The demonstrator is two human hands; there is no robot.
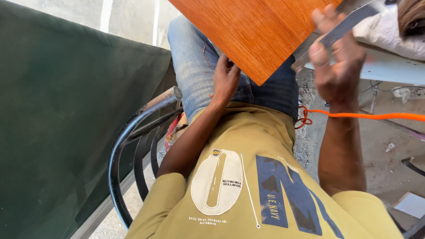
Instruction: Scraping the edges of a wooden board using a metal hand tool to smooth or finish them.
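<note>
Dusty concrete floor (380, 146) shows at three o'clock, a dark green sheet (66, 110) at nine. Over the denim lap, a smooth orange-brown wooden board (252, 31) tilts at twelve o'clock. Left hand (226, 79) cups its lower corner from beneath, fingers curled. Right hand (338, 62), arm raised, grips a flat grey metal strip (341, 28) against the board's edge.

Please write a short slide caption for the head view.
Seated person steadies an orange wooden board with the left hand, right hand gripping a flat metal tool.
</note>
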